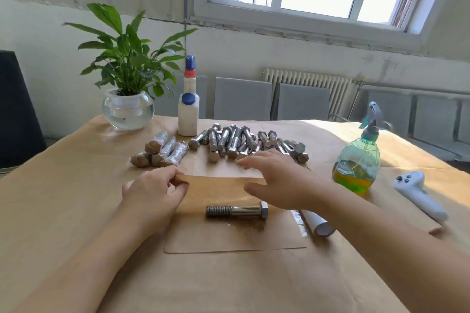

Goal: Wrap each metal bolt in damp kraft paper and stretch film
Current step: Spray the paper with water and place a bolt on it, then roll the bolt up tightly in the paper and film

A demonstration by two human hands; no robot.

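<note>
— Where is the bolt (237,211)?

— Lying on a damp-spotted sheet of kraft paper (229,234) at mid-table, ready for rolling. The left hand (152,189) pinches the sheet's far edge, folded toward the bolt; the right hand (277,180) hovers over it, fingers spread, holding nothing.

— And around it?

— Film roll (318,223) just right, spray bottle (357,160) near, loose bolts (244,142) heaped behind, wrapped bolts (160,151) set apart at left.

a steel bolt (236,211) lies sideways, head right, on a damp-spotted kraft paper sheet (229,239), its far edge folded up.
</note>
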